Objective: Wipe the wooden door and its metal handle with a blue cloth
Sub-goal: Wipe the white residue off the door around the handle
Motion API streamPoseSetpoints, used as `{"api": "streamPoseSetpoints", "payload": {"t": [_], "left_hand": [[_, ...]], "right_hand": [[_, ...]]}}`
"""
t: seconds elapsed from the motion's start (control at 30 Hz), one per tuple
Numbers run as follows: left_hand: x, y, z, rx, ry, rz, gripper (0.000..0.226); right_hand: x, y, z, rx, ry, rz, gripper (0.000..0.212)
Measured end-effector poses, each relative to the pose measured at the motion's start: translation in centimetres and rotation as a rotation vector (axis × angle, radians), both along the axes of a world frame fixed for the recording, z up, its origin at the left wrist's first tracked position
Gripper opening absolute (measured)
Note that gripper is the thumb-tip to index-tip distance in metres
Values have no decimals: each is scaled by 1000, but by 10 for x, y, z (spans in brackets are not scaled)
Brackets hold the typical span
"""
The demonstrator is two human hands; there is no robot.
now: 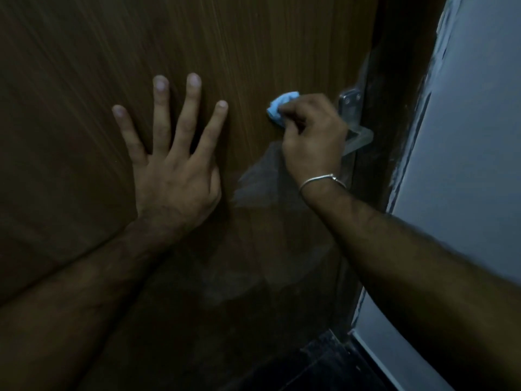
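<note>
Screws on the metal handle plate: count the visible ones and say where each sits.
2, side by side near the top of the handle plate: one left, one right. The right hand may hide more.

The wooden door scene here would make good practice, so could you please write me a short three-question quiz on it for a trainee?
1. True or false: the left hand lies flat with spread fingers on the brown wooden door.
2. Which hand holds the crumpled blue cloth? A) left B) right C) neither
3. Fill in: the silver metal handle sits near the door's ____ edge, partly hidden behind the right hand.

Key: 1 true; 2 B; 3 right. The cloth is bunched in the right hand's fingertips against the wood, just left of the handle, not on it.
</note>
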State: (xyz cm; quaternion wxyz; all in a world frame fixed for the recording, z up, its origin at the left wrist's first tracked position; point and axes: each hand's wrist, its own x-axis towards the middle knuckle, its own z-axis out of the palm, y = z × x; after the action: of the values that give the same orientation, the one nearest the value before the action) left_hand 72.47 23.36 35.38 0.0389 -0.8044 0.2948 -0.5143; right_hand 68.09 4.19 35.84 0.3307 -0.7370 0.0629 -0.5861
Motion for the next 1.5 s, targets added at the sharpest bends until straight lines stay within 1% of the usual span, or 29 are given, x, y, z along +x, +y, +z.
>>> {"api": "streamPoseSetpoints", "payload": {"t": [0.07,0.13,0.23,0.3,0.37,0.43,0.5,0.6,0.63,0.67,0.73,0.77,0.8,0.9,0.97,1.03,1.1,1.13,1.2,1.27,1.33,1.4,1.43,1.5], "left_hand": [[-1,1,1,2,13,12,69],[-2,0,0,5,4,11,66],[-1,1,0,33,-5,22,59],[1,2,-2,38,-7,12,57],[1,4,-5,47,-6,8,56],[-1,6,-10,52,6,4,56],[-2,7,-21,68,6,10,55],[-1,12,-45,38,-3,27,57],[-2,14,-53,28,-5,29,57],[-2,14,-60,23,-2,29,58],[-3,14,-70,10,18,28,60],[-4,12,-75,-4,23,34,61],[-4,11,-78,-19,17,46,61],[-4,7,-83,-36,1,47,61],[-1,8,-83,-40,-11,34,60],[-1,8,-84,-43,-9,29,60],[-2,8,-85,-38,1,29,61],[-1,9,-86,-35,-3,31,62],[1,9,-86,-31,-11,26,64],[5,9,-86,-39,-16,13,65],[4,8,-86,-49,-2,7,67],[1,8,-87,-48,15,8,69],[0,8,-86,-39,14,10,68],[1,8,-86,-18,5,12,67]], "right_hand": [[-4,19,-16,-118,49,76,15],[-10,23,-25,-134,73,113,14],[-1,29,-15,-86,-40,105,12],[5,44,-19,-153,-71,144,13],[-1,56,-43,-240,16,191,16],[-13,56,-62,-260,105,239,18],[-10,54,-57,-219,70,240,15],[7,59,-44,-131,-51,179,11],[7,60,-48,-144,-56,190,12],[5,60,-60,-190,-24,210,13],[-9,59,-91,-239,103,236,15],[-16,56,-102,-219,154,241,15],[-17,54,-104,-175,163,241,15],[0,52,-83,-51,25,170,11],[7,51,-75,-69,-41,167,11],[-2,52,-90,-131,57,206,13],[-16,52,-103,-116,150,232,15],[-16,51,-100,-87,130,231,15],[-4,47,-85,-19,30,175,13],[7,44,-74,-8,-41,136,12],[0,46,-90,-34,48,164,12],[-15,49,-110,-15,143,177,13],[-17,48,-110,9,141,181,13],[-7,45,-98,51,68,164,12]]}}
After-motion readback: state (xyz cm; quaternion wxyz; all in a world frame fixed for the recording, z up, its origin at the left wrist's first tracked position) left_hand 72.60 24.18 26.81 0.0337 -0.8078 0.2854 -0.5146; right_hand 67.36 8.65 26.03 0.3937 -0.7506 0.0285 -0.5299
